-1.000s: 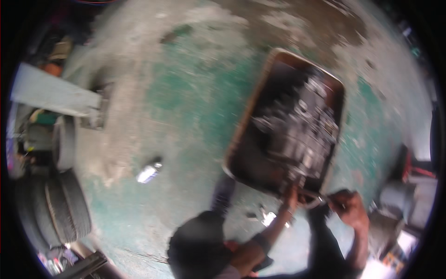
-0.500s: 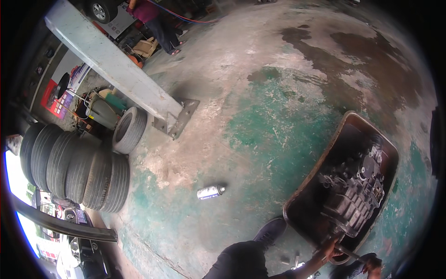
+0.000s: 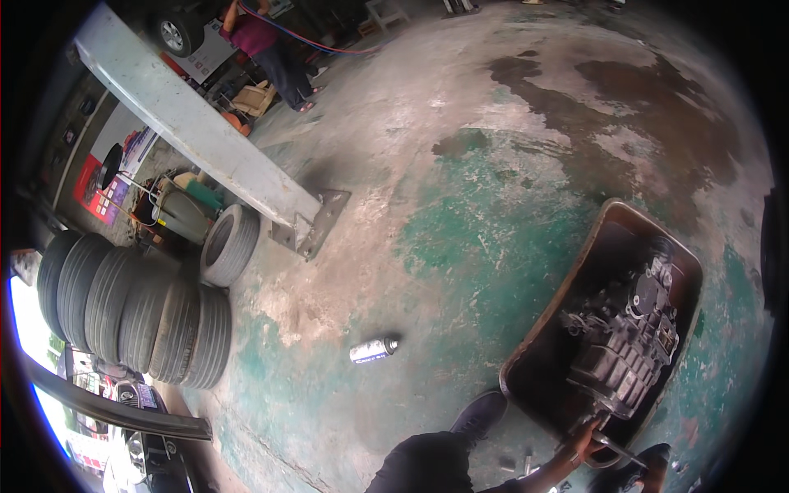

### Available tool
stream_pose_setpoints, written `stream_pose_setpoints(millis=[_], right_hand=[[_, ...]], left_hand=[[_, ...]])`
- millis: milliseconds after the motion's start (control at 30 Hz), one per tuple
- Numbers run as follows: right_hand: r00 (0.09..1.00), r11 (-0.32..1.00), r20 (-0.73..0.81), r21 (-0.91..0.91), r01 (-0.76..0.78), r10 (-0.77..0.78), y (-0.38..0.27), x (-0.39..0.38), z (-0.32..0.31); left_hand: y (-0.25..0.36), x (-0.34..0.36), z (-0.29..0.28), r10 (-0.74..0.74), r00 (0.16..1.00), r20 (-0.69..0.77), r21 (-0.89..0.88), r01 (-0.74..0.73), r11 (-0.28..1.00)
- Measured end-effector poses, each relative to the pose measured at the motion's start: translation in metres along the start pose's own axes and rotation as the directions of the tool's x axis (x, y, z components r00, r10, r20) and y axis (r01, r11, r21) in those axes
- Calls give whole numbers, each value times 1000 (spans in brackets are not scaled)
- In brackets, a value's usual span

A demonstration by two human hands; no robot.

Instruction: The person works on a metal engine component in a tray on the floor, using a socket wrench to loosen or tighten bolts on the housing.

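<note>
On the chipped green-painted concrete floor (image 3: pixel 460 222), a gearbox (image 3: pixel 620 353) is lying in a rimmed tray (image 3: pixel 600 255), the right hand (image 3: pixel 655 474) grasping a metal bar (image 3: pixel 620 449) while the left hand (image 3: pixel 585 440) is curling at its upper end, grip unclear. A spray can (image 3: pixel 374 350) is lying nearby; tyres (image 3: pixel 140 312) are standing left, beside a grey post (image 3: pixel 197 123).

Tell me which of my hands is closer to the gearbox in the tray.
Your left hand. It is at the near end of the gearbox; your right hand is farther off, to the right and outside the tray.
</note>
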State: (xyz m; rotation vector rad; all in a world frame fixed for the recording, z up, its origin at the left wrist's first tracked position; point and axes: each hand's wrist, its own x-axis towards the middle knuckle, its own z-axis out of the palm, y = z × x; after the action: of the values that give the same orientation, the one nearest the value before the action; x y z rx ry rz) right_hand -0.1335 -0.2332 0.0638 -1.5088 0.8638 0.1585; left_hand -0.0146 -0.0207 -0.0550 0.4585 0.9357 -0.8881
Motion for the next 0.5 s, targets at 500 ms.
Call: stream_pose_setpoints(millis=[500], right_hand=[[708, 449, 584, -550, 705, -397, -209, -67, 145]], left_hand=[[16, -32, 13, -62, 988, 143, -7, 64, 998]])
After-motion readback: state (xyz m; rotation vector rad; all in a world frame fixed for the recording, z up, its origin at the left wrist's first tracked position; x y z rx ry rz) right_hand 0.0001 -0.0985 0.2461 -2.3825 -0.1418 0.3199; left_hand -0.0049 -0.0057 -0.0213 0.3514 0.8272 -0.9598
